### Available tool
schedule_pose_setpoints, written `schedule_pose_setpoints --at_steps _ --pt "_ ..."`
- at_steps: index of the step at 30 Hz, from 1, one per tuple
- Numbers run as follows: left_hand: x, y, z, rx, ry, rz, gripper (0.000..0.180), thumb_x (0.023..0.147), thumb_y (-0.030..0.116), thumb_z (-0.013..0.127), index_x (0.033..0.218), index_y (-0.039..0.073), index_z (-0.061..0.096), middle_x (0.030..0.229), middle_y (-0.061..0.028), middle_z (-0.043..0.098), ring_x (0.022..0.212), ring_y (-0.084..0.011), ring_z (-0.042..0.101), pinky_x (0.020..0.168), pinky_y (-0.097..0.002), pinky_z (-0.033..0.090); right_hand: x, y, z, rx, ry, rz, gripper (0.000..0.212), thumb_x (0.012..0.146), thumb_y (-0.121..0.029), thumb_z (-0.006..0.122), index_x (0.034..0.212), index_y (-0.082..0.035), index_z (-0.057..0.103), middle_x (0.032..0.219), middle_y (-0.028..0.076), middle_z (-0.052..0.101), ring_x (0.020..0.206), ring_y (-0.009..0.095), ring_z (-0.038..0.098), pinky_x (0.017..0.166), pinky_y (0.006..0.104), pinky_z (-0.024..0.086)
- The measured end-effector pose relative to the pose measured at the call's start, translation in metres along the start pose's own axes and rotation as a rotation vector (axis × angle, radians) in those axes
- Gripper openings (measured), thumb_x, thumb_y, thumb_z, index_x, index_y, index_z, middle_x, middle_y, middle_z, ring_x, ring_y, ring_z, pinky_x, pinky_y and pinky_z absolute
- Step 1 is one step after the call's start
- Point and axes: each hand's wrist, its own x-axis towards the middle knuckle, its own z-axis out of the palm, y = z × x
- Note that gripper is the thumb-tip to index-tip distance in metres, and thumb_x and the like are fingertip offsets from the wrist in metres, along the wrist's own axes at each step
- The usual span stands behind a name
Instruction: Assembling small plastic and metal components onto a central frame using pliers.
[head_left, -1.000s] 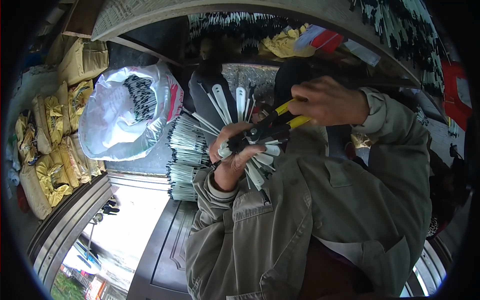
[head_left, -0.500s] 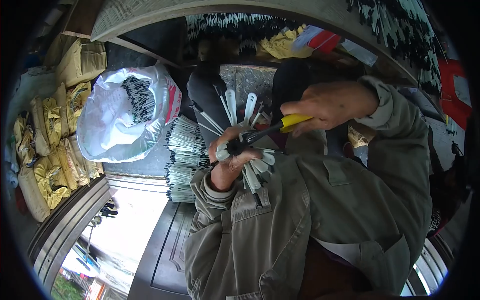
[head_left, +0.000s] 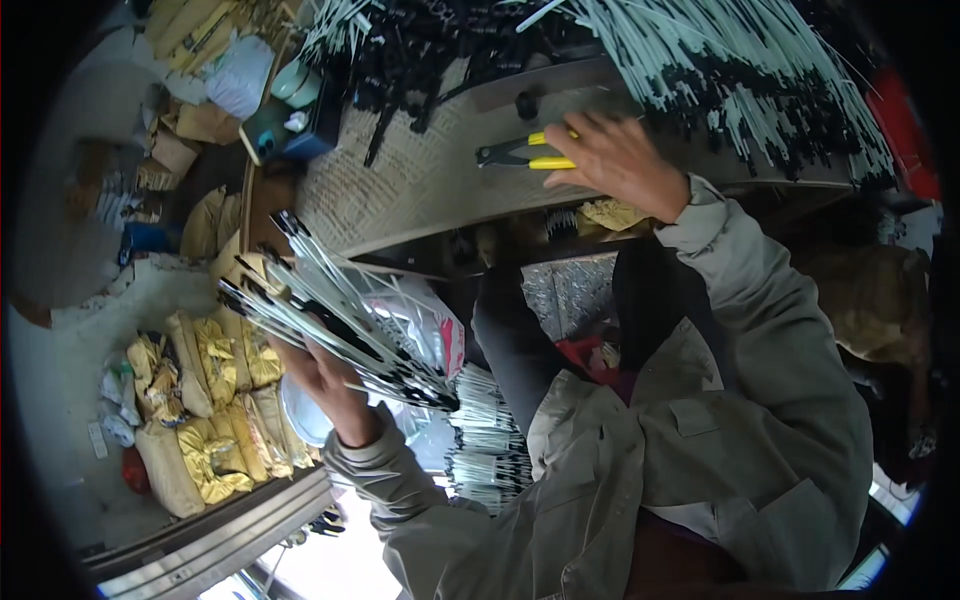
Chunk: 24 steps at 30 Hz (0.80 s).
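On the left, my left hand (head_left: 325, 378) is closed around a fanned bundle of thin white sticks with black ends (head_left: 340, 310), raised beside the table. The sticks point up and to the left. Over the table top, my right hand (head_left: 620, 160) grips a pair of pincers (head_left: 515, 155) by its yellow handles. The dark jaws point left, and the handles stand apart. Part of the handles is hidden by my fingers.
The wooden table (head_left: 420, 200) carries a large heap of white, black-ended sticks (head_left: 700, 60) and black parts (head_left: 400, 60). A small black cylinder (head_left: 525, 104) stands behind the pincers. Brown and gold packages (head_left: 215, 400) lie at left. Stacked bundles (head_left: 485, 440) stand beside my legs.
My left hand has moved left with the bundle, away from my lap. My right hand has carried the pincers away from the bundle to the table top. The view has shifted toward the table.
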Motion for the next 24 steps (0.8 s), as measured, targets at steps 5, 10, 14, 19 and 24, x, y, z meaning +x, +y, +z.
schedule_pose_setpoints --at_steps 5,10,14,19,24 --pt "0.168 -0.046 0.022 0.398 -0.199 0.350 0.036 0.091 0.017 0.047 0.118 -0.006 0.039 0.071 -0.0015 0.038 0.061 -0.0069 0.029 0.052 -0.0245 0.029 0.005 -0.004 0.001 0.138 -0.069 0.053 0.048 0.074 -0.044 0.061 0.103 -0.009 0.046 0.099 0.007 0.046 0.092 0.023 0.051 0.069 0.0394 0.043" --pt "0.245 -0.100 0.084 0.576 -0.207 0.369 0.044 0.086 0.023 0.053 0.116 -0.006 0.042 0.088 -0.0222 0.055 0.076 -0.0278 0.054 0.071 -0.0354 0.042 0.003 0.030 -0.057 0.248 -0.053 -0.012 0.026 0.075 -0.027 0.061 0.086 -0.008 0.048 0.088 0.008 0.047 0.076 0.021 0.054 0.062 0.0316 0.046" --pt "0.236 -0.120 0.124 0.646 -0.301 0.306 0.049 0.085 0.025 0.057 0.120 -0.003 0.039 0.100 -0.0299 0.057 0.094 -0.0441 0.055 0.078 -0.0409 0.044 0.016 0.099 -0.115 0.041 -0.128 0.061 0.010 0.081 -0.016 0.052 0.079 -0.006 0.049 0.079 0.007 0.050 0.063 0.022 0.053 0.052 0.0331 0.045" --pt "0.215 -0.073 0.127 0.639 -0.214 0.632 0.053 0.086 0.013 0.053 0.131 -0.001 0.030 0.120 -0.0290 0.046 0.110 -0.0419 0.046 0.091 -0.0414 0.039 0.076 0.168 -0.117 0.567 -0.379 0.303 0.018 0.082 -0.017 0.051 0.079 -0.001 0.057 0.071 0.010 0.058 0.053 0.017 0.057 0.048 0.0303 0.044" --pt "0.168 0.009 0.137 0.653 -0.311 0.791 0.039 0.081 0.007 0.057 0.118 -0.002 0.047 0.118 -0.0223 0.050 0.109 -0.0387 0.047 0.096 -0.0435 0.034 0.115 0.215 -0.072 0.051 -0.299 0.262 0.017 0.077 -0.018 0.056 0.082 -0.002 0.059 0.073 0.013 0.060 0.060 0.023 0.060 0.054 0.0348 0.047"
